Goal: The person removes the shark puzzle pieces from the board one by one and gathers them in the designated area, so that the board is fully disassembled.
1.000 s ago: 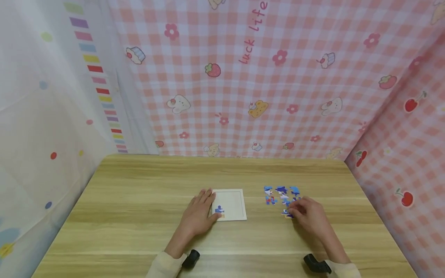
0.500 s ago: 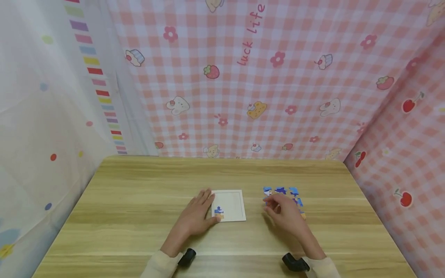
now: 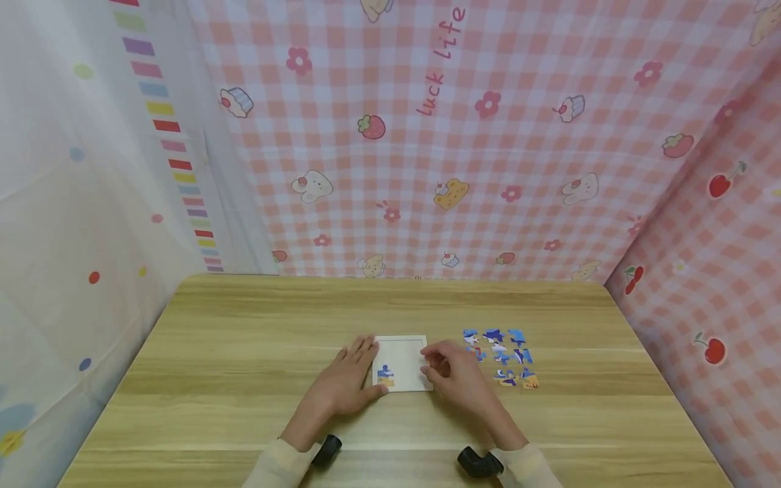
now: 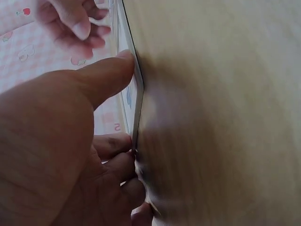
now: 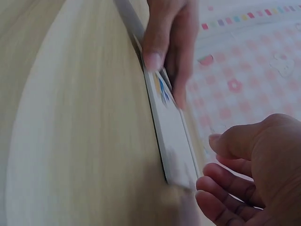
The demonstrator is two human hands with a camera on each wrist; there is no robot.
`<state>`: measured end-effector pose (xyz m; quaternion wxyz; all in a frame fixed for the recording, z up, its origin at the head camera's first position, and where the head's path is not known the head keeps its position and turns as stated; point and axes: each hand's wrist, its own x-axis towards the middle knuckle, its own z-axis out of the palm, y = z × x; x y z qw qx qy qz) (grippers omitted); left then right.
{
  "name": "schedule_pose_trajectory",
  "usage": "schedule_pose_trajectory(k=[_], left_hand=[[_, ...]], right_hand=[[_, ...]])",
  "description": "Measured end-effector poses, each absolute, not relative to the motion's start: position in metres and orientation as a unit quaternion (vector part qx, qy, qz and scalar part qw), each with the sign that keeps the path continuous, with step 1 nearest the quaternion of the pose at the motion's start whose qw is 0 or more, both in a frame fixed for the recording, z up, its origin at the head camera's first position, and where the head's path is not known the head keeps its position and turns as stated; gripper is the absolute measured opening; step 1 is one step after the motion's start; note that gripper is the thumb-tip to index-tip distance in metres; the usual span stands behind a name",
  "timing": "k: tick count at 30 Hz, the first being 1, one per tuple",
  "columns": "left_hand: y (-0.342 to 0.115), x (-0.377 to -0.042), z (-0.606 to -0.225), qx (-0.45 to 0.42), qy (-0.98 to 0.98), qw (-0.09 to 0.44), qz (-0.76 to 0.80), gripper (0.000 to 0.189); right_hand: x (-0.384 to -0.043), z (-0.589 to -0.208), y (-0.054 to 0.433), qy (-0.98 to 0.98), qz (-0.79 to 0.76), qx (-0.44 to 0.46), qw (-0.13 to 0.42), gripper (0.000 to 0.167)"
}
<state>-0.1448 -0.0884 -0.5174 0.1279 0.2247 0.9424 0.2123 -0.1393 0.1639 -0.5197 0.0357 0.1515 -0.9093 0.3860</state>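
Observation:
A white puzzle board (image 3: pixel 403 362) with a raised rim lies on the table, with blue and yellow jigsaw pieces (image 3: pixel 386 375) fitted in its lower left corner. My left hand (image 3: pixel 346 379) rests flat at the board's left side, its thumb pressing the near left corner and its fingertips along the left edge. At the board's right edge hovers my right hand (image 3: pixel 454 371), fingers loosely bent. In the right wrist view nothing shows between its thumb and fingers (image 5: pixel 225 188). Several loose jigsaw pieces (image 3: pixel 505 377) with blue sea-animal pictures lie in rough rows to the right.
The wood-grain table (image 3: pixel 256 352) reaches back to a pink checked curtain (image 3: pixel 390 156). White dotted cloth (image 3: pixel 91 224) hangs on the left and another pink checked cloth (image 3: pixel 720 271) on the right. A black wrist strap piece (image 3: pixel 480 463) sits at the right cuff.
My right hand has moved left from the loose pieces to the board's right edge, uncovering the pieces. My left hand has stayed on the board.

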Motion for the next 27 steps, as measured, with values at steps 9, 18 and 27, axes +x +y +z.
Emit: schedule_pose_trajectory(k=[9,18,27], left_hand=[[-0.087,-0.143,-0.518,0.231,0.944,0.116,0.207,0.083],[-0.088,-0.144,-0.524,0.232,0.945,0.105,0.207,0.084],[-0.089,-0.142,-0.524,0.228,0.948,0.101,0.199,0.083]], right_hand=[[-0.142,-0.529,0.132,-0.903,0.392,0.175,0.014,0.023],[-0.137,-0.534,0.117,-0.916,0.365,0.165,0.012,0.022],[-0.132,-0.537,0.112,-0.923,0.352,0.156,0.022,0.017]])
